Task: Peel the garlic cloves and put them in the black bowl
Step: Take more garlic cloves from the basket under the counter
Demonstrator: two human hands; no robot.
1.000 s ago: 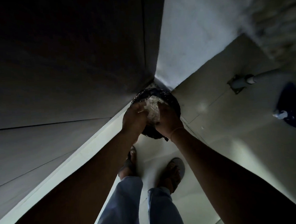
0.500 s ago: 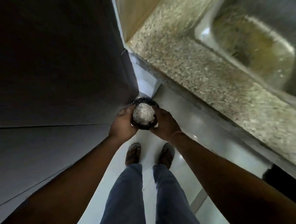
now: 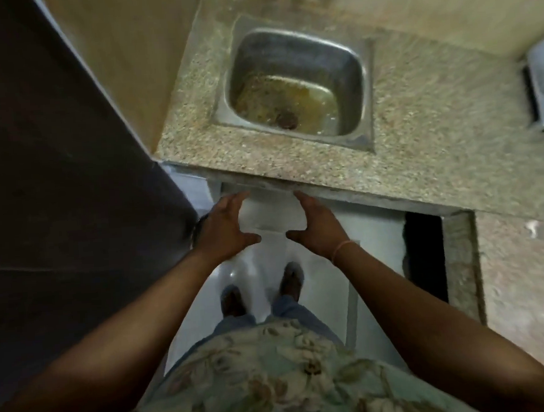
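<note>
Fingers of left hand [image 3: 226,229] and right hand [image 3: 318,227] spread straight, gripping nothing, below the counter [image 3: 418,126] edge by the sink [image 3: 286,50]. A dark rounded rim [image 3: 198,225] beside the left hand may be the black bowl; unclear.

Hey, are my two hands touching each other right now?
Apart. The head view shows a clear gap between the left hand and the right hand; their thumb tips do not meet.

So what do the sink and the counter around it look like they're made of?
Sink: likely stainless steel, going by its dull grey metallic sheen; brownish stains near the drain. Counter: probably granite or terrazzo, speckled beige and grey, matte; blur leaves that open.
</note>
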